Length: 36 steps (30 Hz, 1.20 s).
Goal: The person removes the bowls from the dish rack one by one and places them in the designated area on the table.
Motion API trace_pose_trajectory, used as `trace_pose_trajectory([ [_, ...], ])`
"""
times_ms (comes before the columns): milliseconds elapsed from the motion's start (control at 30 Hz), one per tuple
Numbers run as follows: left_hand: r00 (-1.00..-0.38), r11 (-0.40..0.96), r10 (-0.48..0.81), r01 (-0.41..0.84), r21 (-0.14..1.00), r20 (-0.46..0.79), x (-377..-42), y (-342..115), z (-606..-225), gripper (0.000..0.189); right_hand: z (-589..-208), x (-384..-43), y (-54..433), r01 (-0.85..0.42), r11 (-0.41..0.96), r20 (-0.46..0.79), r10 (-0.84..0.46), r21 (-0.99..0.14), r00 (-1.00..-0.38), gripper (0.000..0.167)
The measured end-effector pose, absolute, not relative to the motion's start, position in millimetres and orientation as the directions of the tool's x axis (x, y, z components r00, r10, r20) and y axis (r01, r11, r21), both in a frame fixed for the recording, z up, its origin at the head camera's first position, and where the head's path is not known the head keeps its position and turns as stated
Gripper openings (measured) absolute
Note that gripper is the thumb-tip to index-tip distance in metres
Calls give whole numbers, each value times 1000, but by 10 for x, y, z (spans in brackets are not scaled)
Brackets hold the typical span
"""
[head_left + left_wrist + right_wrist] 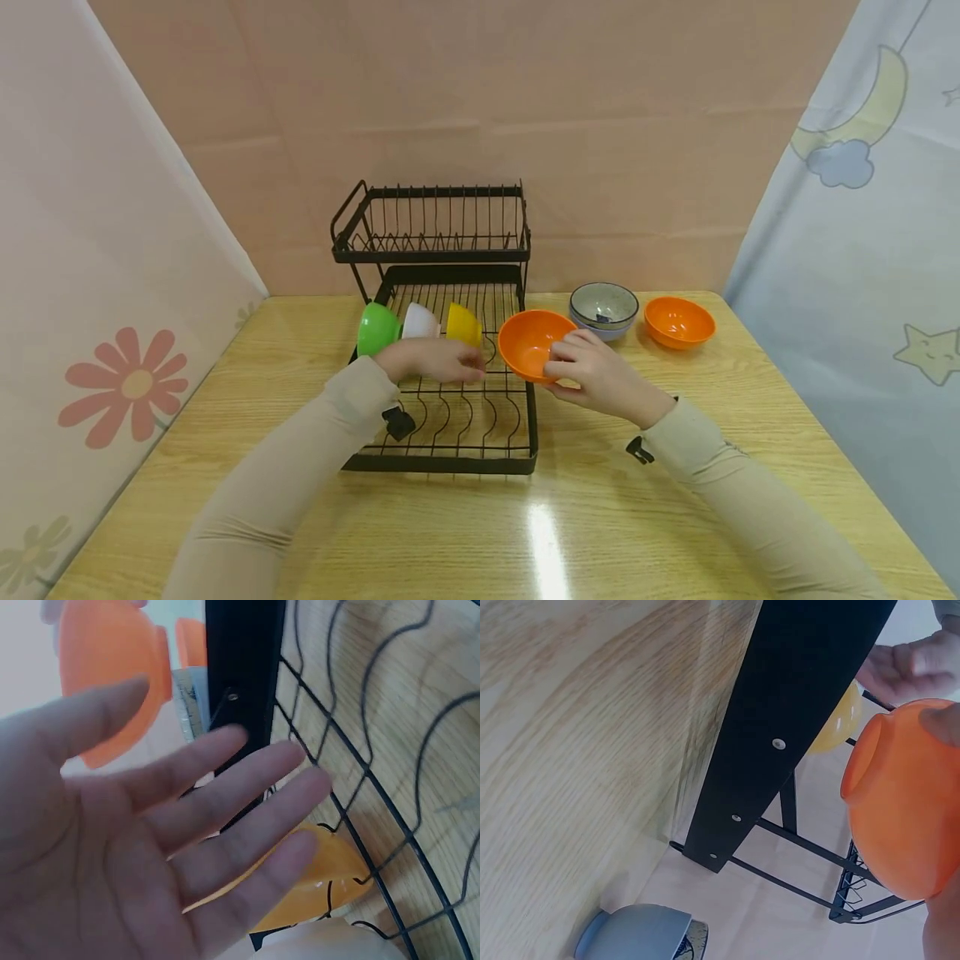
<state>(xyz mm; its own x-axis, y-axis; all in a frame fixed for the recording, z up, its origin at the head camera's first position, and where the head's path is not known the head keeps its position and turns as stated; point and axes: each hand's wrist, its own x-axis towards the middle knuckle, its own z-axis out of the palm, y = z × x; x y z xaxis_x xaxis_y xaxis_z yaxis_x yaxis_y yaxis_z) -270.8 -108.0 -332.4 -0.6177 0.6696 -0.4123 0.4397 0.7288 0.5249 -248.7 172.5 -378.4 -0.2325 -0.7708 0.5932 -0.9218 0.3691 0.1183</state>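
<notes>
In the rack [438, 464], three bowls [420, 322] stand on edge.

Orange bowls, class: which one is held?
The nearer orange bowl, gripped by the right hand; the other orange bowl stands untouched on the table.

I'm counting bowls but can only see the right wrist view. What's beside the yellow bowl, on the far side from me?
Observer: A white bowl is next to the yellow bowl.
Operator: Ooh, anything past that?
Observer: Yes, a green bowl ends that row.
Operator: Is there another orange one, besides the orange bowl in the right hand?
Observer: Yes, a second orange bowl sits on the table.
</notes>
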Motion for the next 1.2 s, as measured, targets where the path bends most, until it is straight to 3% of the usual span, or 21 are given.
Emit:
trace_pose_trajectory([
  [167,-552,755,655,501,422,-516,-2639,-1050,-3370,31,-3778,-2475,1736,-920,373,584,-776,123,-237,17],
  [333,-559,764,638,544,347,-530,-2623,-1018,-3414,32,-3772,-2475,1745,-917,379,588,-773,127,-238,20],
  [500,-560,770,631,538,343,-538,-2622,-1010,-3404,33,-3762,-2474,1757,-916,379,588,-773,129,-237,28],
  [733,-550,766,634,545,342,-543,-2614,-1000,-3371,34,-3732,-2475,1796,-919,381,600,-761,104,-248,22],
  [1000,-536,758,644,540,365,-546,-2610,-1003,-3381,37,-3696,-2530,1918,-904,410,632,-734,120,-249,26],
  [1133,-536,759,644,538,367,-545,-2614,-1002,-3381,38,-3638,-2590,2095,-877,462,637,-718,133,-282,15],
  [1200,-538,760,643,537,366,-546,-2618,-997,-3380,39,-3594,-2632,2217,-856,501,641,-700,127,-314,19],
])
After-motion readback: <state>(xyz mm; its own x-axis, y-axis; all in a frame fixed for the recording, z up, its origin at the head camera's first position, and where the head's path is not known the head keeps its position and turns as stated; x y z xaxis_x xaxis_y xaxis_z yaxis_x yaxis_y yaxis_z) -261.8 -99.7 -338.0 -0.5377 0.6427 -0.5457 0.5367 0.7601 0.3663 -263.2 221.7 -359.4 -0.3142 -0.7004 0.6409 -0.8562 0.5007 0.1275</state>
